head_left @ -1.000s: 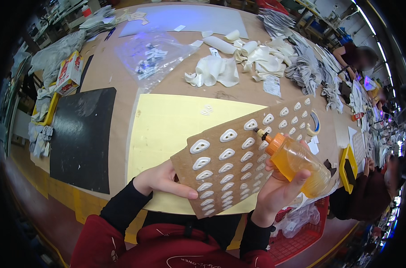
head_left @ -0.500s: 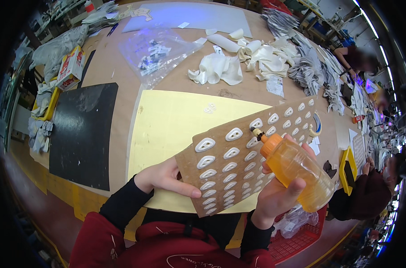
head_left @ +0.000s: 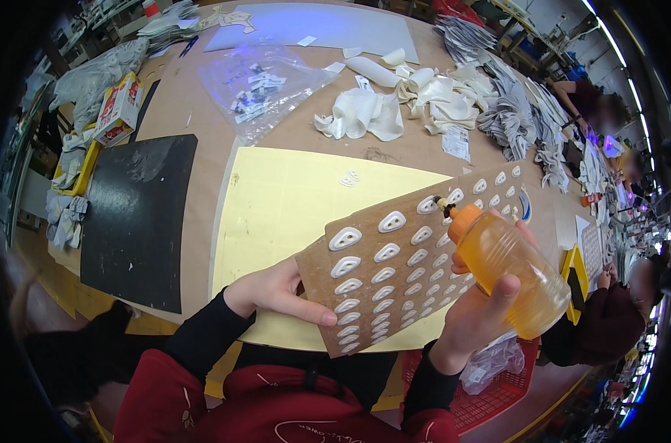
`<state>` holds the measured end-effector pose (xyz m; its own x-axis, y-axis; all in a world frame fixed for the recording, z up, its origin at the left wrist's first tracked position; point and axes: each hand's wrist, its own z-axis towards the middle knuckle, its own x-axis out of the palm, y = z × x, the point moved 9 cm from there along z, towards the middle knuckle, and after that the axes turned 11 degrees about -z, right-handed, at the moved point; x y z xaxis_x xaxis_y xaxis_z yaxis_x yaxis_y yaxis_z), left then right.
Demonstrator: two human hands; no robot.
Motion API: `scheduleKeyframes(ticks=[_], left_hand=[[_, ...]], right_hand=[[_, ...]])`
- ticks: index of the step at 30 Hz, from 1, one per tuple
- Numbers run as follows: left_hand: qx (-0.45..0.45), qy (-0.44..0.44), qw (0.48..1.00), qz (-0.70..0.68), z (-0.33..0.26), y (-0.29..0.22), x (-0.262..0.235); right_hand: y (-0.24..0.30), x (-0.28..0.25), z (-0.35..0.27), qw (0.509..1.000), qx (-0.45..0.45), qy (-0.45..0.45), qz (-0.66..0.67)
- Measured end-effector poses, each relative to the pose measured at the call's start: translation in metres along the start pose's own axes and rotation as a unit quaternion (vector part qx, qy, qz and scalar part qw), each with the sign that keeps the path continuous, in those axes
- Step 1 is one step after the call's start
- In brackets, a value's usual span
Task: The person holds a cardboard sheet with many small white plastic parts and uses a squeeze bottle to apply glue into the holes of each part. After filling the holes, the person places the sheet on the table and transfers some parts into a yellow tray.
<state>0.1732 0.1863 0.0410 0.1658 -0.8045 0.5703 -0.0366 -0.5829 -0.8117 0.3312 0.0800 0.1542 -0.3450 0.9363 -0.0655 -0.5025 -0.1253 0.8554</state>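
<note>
My left hand [head_left: 295, 295] grips the lower left edge of a tilted brown board [head_left: 328, 295], thumb on its face. Rows of small white oval pieces with dark holes [head_left: 392, 221] cover the board. My right hand [head_left: 477, 314] is wrapped round a clear squeeze bottle [head_left: 516, 269] of amber liquid with an orange cap. The bottle's dark-smeared nozzle points at the upper rows, close to one white piece; whether it touches, I cannot tell. Below the board lies a pale yellow sheet [head_left: 276, 199], with a few small white pieces [head_left: 349, 177] on it.
A black mat [head_left: 139, 221] lies left. Farther back are a clear plastic bag of small labels [head_left: 258, 88], cream fabric pieces [head_left: 361, 114] and grey stacks [head_left: 509, 118]. A red basket [head_left: 490, 399] stands low at right. Co-workers sit along the right; a dark-clothed person passes at lower left.
The bottle and my right hand have moved right along the upper row of white pieces. The board has shifted slightly right. A person has appeared at the lower left.
</note>
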Motion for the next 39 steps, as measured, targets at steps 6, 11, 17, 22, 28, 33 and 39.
scheduleKeyframes(ticks=[6,11,17,22,28,33,39], left_hand=[[0.013,0.004,1.000,0.003,0.001,0.006,-0.004],[0.020,0.006,1.000,0.011,0.000,0.004,-0.004],[0.020,0.009,1.000,0.002,0.000,0.003,-0.003],[0.025,0.010,1.000,-0.003,-0.001,0.005,-0.004],[0.018,0.024,1.000,0.009,0.001,0.006,-0.004],[0.011,0.018,1.000,0.002,0.000,0.005,-0.002],[0.012,0.015,1.000,0.004,-0.001,0.003,0.000]], right_hand=[[-0.008,-0.005,0.000,0.998,0.056,0.023,0.030],[-0.008,-0.008,-0.001,0.998,0.056,0.011,0.030],[-0.008,-0.010,-0.002,0.997,0.066,0.006,0.033],[-0.010,-0.010,-0.004,0.997,0.072,0.012,0.038],[-0.016,-0.001,-0.008,0.989,0.112,0.035,0.095],[-0.025,0.011,-0.007,0.915,0.233,0.071,0.323],[-0.027,-0.005,0.016,0.982,0.151,0.000,0.114]])
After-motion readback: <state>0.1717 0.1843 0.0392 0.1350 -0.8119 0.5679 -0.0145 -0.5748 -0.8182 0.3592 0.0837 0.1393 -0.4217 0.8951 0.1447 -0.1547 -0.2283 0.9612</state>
